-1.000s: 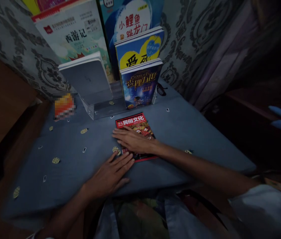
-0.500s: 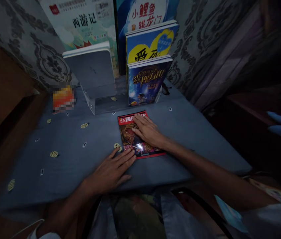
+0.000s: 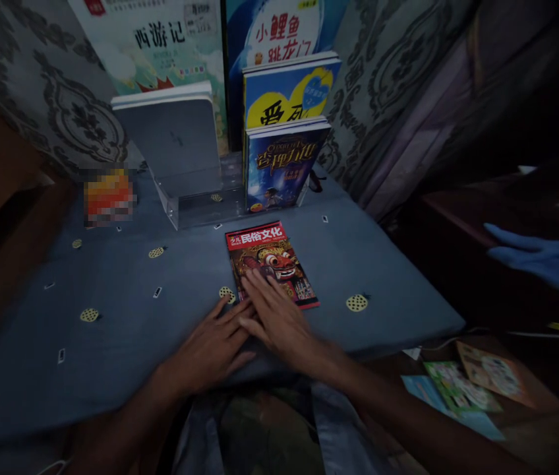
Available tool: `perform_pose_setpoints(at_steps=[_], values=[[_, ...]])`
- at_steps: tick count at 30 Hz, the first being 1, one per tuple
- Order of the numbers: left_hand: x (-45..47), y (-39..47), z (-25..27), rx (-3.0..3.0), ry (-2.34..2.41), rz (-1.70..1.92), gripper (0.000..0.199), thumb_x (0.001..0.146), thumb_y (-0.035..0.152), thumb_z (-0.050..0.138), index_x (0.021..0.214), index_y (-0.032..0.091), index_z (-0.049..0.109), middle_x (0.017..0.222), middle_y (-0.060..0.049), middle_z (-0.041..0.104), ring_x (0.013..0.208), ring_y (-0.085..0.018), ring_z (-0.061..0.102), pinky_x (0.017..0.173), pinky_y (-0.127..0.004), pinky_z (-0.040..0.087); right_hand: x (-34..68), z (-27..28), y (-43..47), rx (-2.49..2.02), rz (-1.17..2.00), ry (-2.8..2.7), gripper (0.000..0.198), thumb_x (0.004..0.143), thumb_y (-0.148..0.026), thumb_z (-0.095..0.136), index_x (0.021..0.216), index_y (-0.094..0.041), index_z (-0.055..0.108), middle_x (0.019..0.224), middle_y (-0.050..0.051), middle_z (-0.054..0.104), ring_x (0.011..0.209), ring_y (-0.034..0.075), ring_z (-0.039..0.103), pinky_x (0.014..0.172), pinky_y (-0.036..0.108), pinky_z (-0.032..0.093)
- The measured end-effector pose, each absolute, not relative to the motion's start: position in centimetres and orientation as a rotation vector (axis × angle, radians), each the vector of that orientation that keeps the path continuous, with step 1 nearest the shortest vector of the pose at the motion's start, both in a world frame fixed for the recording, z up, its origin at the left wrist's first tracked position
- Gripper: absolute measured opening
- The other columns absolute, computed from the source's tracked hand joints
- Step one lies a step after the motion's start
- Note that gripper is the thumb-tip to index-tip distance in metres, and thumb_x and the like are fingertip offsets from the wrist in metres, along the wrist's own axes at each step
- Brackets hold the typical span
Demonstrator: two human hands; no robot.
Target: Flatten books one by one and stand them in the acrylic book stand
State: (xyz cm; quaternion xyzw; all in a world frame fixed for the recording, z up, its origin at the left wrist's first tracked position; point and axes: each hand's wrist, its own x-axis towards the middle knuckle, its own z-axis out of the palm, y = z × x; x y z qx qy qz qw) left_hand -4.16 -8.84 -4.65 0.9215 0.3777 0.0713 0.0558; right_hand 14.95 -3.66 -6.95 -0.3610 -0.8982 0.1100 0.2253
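In the head view, the booklet (image 3: 265, 256) lies flat on the table (image 3: 388, 284), just ahead of both hands, its long axis running away from the person, far end leaning slightly left. The right hand (image 3: 279, 320) is nearer, its fingers over the lower cover. The left hand (image 3: 213, 346) has its fingertips by the near left corner. Each grip is flat, fingers extended, clasping nothing.
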Motion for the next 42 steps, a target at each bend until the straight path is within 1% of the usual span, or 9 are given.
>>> perform_pose_setpoints(at_steps=[6,12,17,24,29,33,36,39,42], values=[[-4.0,-8.8,-4.4,2.782,1.151,0.209,0.062,0.100,0.037,0.051,0.155,0.018,0.027,0.159,-0.012,0.038,0.152,-0.023,0.026,0.124,-0.050,0.020,15.3,-7.2,-4.7,-0.941,0.391,-2.475,0.071,0.101,-0.044,0.047,0.160,-0.017,0.017,0.160,0.018,0.034,0.149,0.027,0.030,0.118,0.053,0.037],[-4.3,-8.9,-4.5,2.784,1.146,0.188,0.062,0.102,0.034,0.047,0.156,0.015,0.024,0.162,-0.013,0.030,0.153,-0.022,0.022,0.124,-0.048,0.019,19.7,-7.8,-3.7,-1.039,0.243,-2.452,0.069,0.101,-0.041,0.046,0.159,-0.013,0.020,0.158,0.022,0.037,0.149,0.030,0.031,0.117,0.056,0.037],[-4.3,-8.9,-4.4,2.762,1.220,0.218,0.067,0.099,0.039,0.052,0.156,0.019,0.024,0.165,-0.015,0.021,0.155,-0.028,0.013,0.122,-0.051,0.024,21.2,-7.8,-3.5,-1.084,0.189,-2.466,0.065,0.100,-0.039,0.049,0.157,-0.016,0.028,0.156,0.019,0.042,0.148,0.031,0.033,0.116,0.057,0.037],[-4.1,-11.6,-4.5,2.774,1.194,0.215,0.075,0.097,0.048,0.055,0.157,0.017,0.024,0.161,-0.015,0.032,0.153,-0.029,0.022,0.123,-0.054,0.022,22.4,-7.4,-7.3,-1.001,0.126,-2.522,0.081,0.096,-0.044,0.058,0.160,-0.015,0.018,0.155,0.019,0.043,0.144,0.031,0.040,0.113,0.053,0.044],[-4.0,-14.5,-5.5,2.920,1.202,0.334,0.046,0.102,0.017,0.041,0.148,0.014,0.041,0.147,-0.013,0.054,0.145,-0.023,0.040,0.122,-0.049,0.028,24.3,-7.6,-10.3,-0.894,0.143,-2.524,0.070,0.099,-0.026,0.052,0.160,-0.022,0.018,0.149,0.012,0.053,0.137,0.025,0.050,0.108,0.048,0.049],[-3.9,-15.0,-5.4,3.025,1.135,0.535,0.038,0.103,0.013,0.037,0.137,0.010,0.054,0.136,-0.012,0.064,0.136,-0.022,0.052,0.117,-0.042,0.038,25.3,-7.4,-10.1,-0.728,0.215,-2.539,0.065,0.099,-0.016,0.046,0.158,-0.030,0.022,0.135,0.005,0.066,0.123,0.020,0.063,0.103,0.043,0.054],[-3.4,-14.8,-5.4,3.025,1.167,0.521,0.035,0.103,0.024,0.046,0.135,0.012,0.055,0.134,-0.013,0.065,0.132,-0.023,0.056,0.116,-0.043,0.041,25.7,-6.9,-9.3,-0.634,0.311,-2.532,0.059,0.101,-0.018,0.043,0.156,-0.035,0.029,0.131,0.003,0.069,0.118,0.020,0.067,0.102,0.042,0.055],[-2.9,-14.6,-5.8,2.992,1.281,0.431,0.045,0.102,0.036,0.050,0.140,0.013,0.051,0.141,-0.015,0.059,0.138,-0.027,0.050,0.115,-0.049,0.041,25.5,-5.7,-8.4,-0.542,0.383,-2.479,0.055,0.103,-0.021,0.041,0.154,-0.038,0.033,0.126,0.002,0.072,0.113,0.021,0.069,0.100,0.041,0.057],[-3.2,-14.3,-5.5,2.962,1.314,0.546,0.042,0.103,0.022,0.045,0.143,0.011,0.047,0.140,-0.015,0.060,0.141,-0.026,0.047,0.113,-0.046,0.044,24.6,-3.1,-7.7,-0.449,0.488,-2.442,0.057,0.102,-0.022,0.042,0.154,-0.041,0.032,0.120,0.000,0.074,0.109,0.021,0.072,0.092,0.038,0.062]])
